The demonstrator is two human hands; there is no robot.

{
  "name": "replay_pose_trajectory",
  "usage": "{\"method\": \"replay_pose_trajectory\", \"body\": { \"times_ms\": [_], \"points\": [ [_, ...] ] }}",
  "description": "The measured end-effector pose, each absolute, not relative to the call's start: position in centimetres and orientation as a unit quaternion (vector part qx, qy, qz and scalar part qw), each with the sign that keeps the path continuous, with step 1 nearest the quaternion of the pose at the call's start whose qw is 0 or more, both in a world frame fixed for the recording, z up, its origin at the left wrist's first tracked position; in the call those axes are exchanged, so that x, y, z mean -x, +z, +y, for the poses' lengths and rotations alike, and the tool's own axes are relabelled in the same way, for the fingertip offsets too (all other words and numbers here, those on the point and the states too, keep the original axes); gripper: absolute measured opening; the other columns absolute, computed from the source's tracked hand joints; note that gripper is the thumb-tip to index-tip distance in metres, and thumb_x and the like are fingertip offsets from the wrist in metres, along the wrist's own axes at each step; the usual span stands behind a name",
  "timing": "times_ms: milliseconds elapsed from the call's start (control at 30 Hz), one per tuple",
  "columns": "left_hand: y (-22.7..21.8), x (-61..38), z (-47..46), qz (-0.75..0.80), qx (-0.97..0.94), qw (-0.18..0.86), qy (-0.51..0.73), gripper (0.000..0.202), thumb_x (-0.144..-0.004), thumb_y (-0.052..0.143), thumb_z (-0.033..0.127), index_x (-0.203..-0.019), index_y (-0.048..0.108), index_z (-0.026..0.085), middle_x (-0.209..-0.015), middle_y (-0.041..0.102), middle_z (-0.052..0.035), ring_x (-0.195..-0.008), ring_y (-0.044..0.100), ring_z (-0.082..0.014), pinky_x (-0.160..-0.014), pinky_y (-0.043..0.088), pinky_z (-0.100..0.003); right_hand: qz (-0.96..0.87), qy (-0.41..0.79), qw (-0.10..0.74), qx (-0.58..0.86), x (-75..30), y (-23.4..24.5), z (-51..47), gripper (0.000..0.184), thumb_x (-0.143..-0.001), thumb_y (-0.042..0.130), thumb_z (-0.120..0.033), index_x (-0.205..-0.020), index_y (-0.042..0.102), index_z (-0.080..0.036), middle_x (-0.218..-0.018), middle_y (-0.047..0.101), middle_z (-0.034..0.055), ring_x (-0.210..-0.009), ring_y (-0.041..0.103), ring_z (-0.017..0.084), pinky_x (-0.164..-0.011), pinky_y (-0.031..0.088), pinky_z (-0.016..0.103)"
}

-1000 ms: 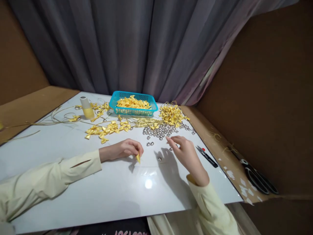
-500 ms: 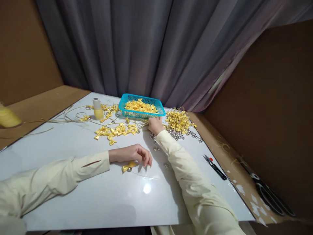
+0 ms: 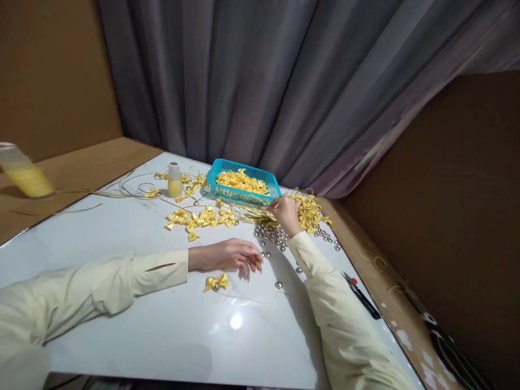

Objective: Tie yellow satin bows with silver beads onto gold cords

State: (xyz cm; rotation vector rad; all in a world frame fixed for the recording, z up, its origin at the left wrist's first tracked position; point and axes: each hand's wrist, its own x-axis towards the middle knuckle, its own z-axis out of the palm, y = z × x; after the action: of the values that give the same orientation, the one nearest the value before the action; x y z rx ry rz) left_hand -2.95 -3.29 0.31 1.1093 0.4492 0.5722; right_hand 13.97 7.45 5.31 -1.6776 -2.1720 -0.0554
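Note:
My left hand (image 3: 229, 254) lies flat on the white table (image 3: 162, 325), fingers stretched out and holding nothing. A yellow ribbon bow (image 3: 216, 281) with a small silver bead lies just in front of it, untouched. My right hand (image 3: 284, 212) reaches to the far side of the table, fingers closed in a pinch on the bundle of thin gold wires (image 3: 252, 214) beside the turquoise basket (image 3: 242, 189). Silver beads (image 3: 273, 234) lie scattered under my right wrist.
The basket holds yellow ribbon pieces. A row of finished bows (image 3: 199, 218) and a heap of yellow bows (image 3: 311, 212) flank it. A yellow thread spool (image 3: 175, 180) stands at the back, another (image 3: 24, 172) at far left. Black snips (image 3: 361, 295) and scissors (image 3: 455, 346) lie right.
My left hand has let go of the bow and flattened on the table. My right hand moved from the beads near me to the far wire bundle and pinched it.

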Motion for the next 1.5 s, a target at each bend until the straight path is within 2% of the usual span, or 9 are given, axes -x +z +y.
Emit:
{"method": "replay_pose_trajectory", "body": {
  "times_ms": [167,333,433,533,667,867,1100,1267,1500],
  "points": [
    [0.0,2.8,-3.2,0.219,-0.511,0.770,0.314,0.037,-0.078,0.067,0.034,-0.050,0.058,0.010,-0.069,0.062,-0.0070,-0.070,0.054,-0.0126,-0.065,0.039,-0.023,-0.772,0.078,0.281,0.565,-13.5,6.9,6.6,0.035,-0.080,0.059,-0.043,-0.059,0.059,-0.014,-0.078,0.067,0.0118,-0.086,0.056,0.026,-0.072,0.030,0.033],
    [-0.2,3.0,-2.9,0.223,-0.473,0.765,0.377,0.027,-0.086,0.057,0.040,-0.094,0.063,0.015,-0.079,0.063,-0.0042,-0.068,0.054,-0.0107,-0.062,0.037,-0.022,-0.775,0.287,0.264,0.497,-13.3,8.1,2.3,0.039,-0.075,0.058,-0.055,-0.066,0.052,-0.018,-0.061,0.066,0.0052,-0.053,0.055,0.015,-0.052,0.036,0.026],
    [-0.1,3.1,-2.6,0.188,-0.402,0.794,0.415,0.038,-0.079,0.068,0.032,-0.113,0.057,0.018,-0.077,0.062,-0.0015,-0.065,0.053,-0.0092,-0.061,0.037,-0.020,-0.761,0.401,0.213,0.464,-13.6,7.5,-1.4,0.041,-0.072,0.059,-0.059,-0.070,0.048,-0.019,-0.050,0.063,0.0023,-0.040,0.048,0.011,-0.043,0.036,0.023],
    [-0.1,3.3,-2.5,0.154,-0.337,0.831,0.415,0.047,-0.070,0.075,0.017,-0.115,0.059,0.015,-0.073,0.062,-0.0005,-0.062,0.054,-0.0078,-0.061,0.040,-0.018,-0.693,0.531,0.190,0.449,-14.0,6.2,-4.1,0.043,-0.068,0.067,-0.053,-0.079,0.040,-0.021,-0.045,0.061,-0.0028,-0.033,0.040,0.007,-0.037,0.031,0.019],
    [-0.2,3.6,-2.4,0.147,-0.316,0.861,0.370,0.031,-0.070,0.070,0.006,-0.101,0.065,0.008,-0.070,0.064,-0.0028,-0.062,0.058,-0.0080,-0.062,0.044,-0.018,-0.578,0.668,0.194,0.427,-14.2,5.0,-5.7,0.047,-0.064,0.075,-0.039,-0.081,0.035,-0.022,-0.043,0.060,-0.0069,-0.032,0.038,0.005,-0.036,0.026,0.016],
    [-0.3,3.5,-2.5,0.139,-0.300,0.874,0.356,0.032,-0.066,0.062,-0.006,-0.094,0.068,0.008,-0.088,0.069,-0.0090,-0.085,0.066,-0.0152,-0.078,0.048,-0.023,-0.478,0.769,0.244,0.348,-14.2,4.8,-5.5,0.037,-0.063,0.078,-0.026,-0.075,0.044,-0.019,-0.041,0.056,-0.0069,-0.033,0.042,0.006,-0.036,0.020,0.018],
    [-0.6,3.1,-3.0,0.105,-0.274,0.886,0.360,0.031,-0.072,0.061,-0.004,-0.100,0.068,0.004,-0.108,0.066,-0.0129,-0.103,0.060,-0.0159,-0.092,0.041,-0.022,-0.412,0.792,0.330,0.305,-14.2,3.6,-5.2,0.025,-0.068,0.074,-0.028,-0.070,0.051,-0.018,-0.036,0.043,-0.0107,-0.032,0.022,0.004,-0.038,0.018,0.022],
    [-0.7,3.1,-2.9,0.157,-0.281,0.867,0.380,0.014,-0.075,0.070,0.014,-0.088,0.072,0.009,-0.110,0.064,-0.0104,-0.102,0.055,-0.0164,-0.083,0.042,-0.023,-0.379,0.799,0.362,0.294,-14.0,3.1,-5.4,0.017,-0.073,0.070,-0.027,-0.076,0.056,-0.017,-0.050,0.052,-0.0084,-0.033,0.023,0.002,-0.036,0.025,0.018],
    [-0.6,3.4,-2.8,0.139,-0.233,0.881,0.387,0.028,-0.074,0.067,0.008,-0.102,0.066,0.007,-0.095,0.065,-0.0094,-0.085,0.059,-0.0129,-0.069,0.044,-0.020,-0.346,0.806,0.397,0.269,-14.2,3.1,-5.3,0.012,-0.073,0.069,-0.024,-0.079,0.063,-0.016,-0.071,0.067,-0.0017,-0.040,0.041,0.002,-0.039,0.037,0.013]
  ]
}}
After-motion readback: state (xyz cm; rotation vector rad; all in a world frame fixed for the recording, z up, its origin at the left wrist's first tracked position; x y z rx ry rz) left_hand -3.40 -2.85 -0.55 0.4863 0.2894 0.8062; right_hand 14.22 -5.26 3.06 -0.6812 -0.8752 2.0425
